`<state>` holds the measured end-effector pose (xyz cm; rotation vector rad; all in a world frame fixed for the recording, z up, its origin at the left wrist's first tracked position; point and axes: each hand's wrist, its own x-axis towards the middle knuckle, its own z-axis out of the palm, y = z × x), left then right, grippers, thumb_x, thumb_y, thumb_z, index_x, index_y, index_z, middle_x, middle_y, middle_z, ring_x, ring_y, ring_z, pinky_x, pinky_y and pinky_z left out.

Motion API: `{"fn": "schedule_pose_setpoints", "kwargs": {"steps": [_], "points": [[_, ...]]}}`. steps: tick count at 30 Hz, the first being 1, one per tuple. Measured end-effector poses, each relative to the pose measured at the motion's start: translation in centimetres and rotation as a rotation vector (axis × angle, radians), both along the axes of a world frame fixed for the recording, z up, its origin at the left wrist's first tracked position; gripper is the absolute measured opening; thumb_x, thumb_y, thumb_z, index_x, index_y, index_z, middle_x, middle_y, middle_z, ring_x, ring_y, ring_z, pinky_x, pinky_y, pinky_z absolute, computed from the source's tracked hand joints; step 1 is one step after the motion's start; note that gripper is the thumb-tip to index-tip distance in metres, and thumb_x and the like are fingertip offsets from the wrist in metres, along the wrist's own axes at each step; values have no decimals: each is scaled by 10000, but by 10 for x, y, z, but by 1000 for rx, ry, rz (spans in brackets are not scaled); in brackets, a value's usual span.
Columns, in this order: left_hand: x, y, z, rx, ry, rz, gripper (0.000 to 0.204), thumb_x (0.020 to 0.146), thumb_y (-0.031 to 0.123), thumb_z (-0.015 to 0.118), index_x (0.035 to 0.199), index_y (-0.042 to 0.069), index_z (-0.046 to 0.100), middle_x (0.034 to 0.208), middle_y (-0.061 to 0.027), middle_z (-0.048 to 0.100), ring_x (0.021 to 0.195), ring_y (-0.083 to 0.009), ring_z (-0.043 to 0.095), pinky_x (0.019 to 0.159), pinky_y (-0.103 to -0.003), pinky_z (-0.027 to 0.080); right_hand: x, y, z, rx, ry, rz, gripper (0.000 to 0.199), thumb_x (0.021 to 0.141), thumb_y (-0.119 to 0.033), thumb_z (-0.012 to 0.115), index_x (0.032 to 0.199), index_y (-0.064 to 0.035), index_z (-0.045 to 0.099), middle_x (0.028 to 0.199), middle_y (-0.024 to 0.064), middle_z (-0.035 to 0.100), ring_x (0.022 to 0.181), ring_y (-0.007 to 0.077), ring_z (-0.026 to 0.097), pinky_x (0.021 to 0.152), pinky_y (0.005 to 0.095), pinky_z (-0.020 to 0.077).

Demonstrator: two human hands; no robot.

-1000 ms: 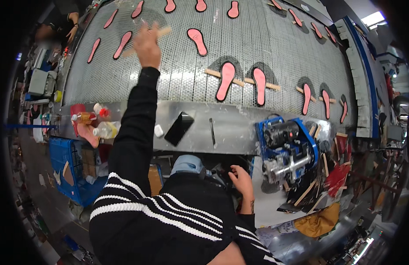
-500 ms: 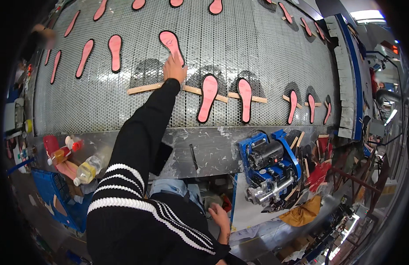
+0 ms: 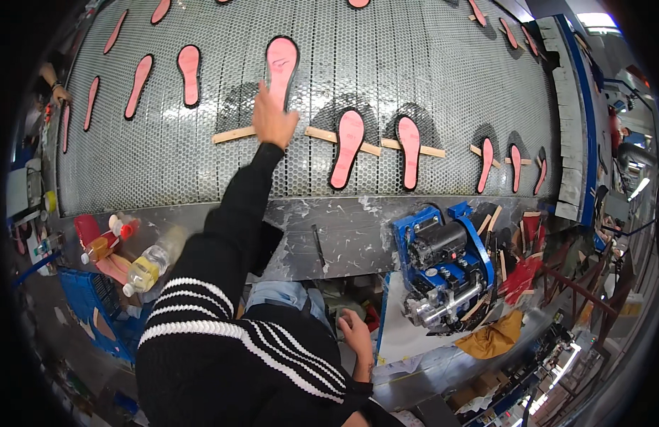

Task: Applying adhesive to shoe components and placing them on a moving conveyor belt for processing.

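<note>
The belt (image 3: pixel 365 57) fills the far side; a ledge (image 3: pixel 351 228) runs along its near edge. Insoles lie on the belt in far and near rows. The left hand (image 3: pixel 274 121) is at the near end of one insole (image 3: pixel 282 58), with a strip (image 3: pixel 233 135) to its left. To its right, two insoles (image 3: pixel 349 142) lie across strips. On the ledge, left to right: bottles (image 3: pixel 148 267), phone (image 3: pixel 267 249), rod (image 3: pixel 318 245). The machine (image 3: pixel 437 245) stands at right, scraps (image 3: pixel 532 238) beyond it, cloth (image 3: pixel 492 339) nearer. The crate (image 3: pixel 87 292) sits near left; the right hand (image 3: pixel 354 332), nearer than the ledge.
</note>
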<state>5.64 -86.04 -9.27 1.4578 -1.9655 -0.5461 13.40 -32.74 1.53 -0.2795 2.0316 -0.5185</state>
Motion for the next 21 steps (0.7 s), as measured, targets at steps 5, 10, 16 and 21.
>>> {"fn": "schedule_pose_setpoints", "kwargs": {"steps": [5, 10, 16, 21], "points": [[104, 56, -15, 240, -268, 17, 1007, 655, 214, 751, 1481, 2, 216, 1306, -267, 470, 1175, -449, 481, 1003, -503, 394, -5, 0, 1, -117, -5, -25, 346, 907, -183, 647, 1205, -18, 584, 959, 161, 690, 876, 274, 683, 771, 364, 528], [134, 86, -7, 54, -528, -188, 956, 703, 239, 757, 1473, 1, 243, 1408, -284, 403, 1287, -431, 406, 1083, -467, 328, -4, 56, -4, -161, 20, -23, 355, 919, -175, 632, 1231, -18, 571, 984, 130, 691, 899, 231, 674, 801, 325, 520], [123, 157, 21, 137, -98, -534, 296, 880, 82, 606, 1155, -21, 642, 1024, -149, 696, 872, -239, 678, 752, -322, 533, -26, 181, -38, -196, 263, -132, 340, 893, -204, 634, 1168, -8, 591, 909, 147, 681, 842, 283, 662, 742, 381, 509], [130, 295, 30, 471, 46, -645, 193, 926, 107, 585, 1014, -19, 702, 789, -112, 717, 646, -142, 676, 626, -271, 518, -62, 293, -57, -57, 611, -325, 330, 853, -201, 663, 1125, -20, 620, 904, 147, 685, 836, 309, 669, 755, 394, 518]]}}
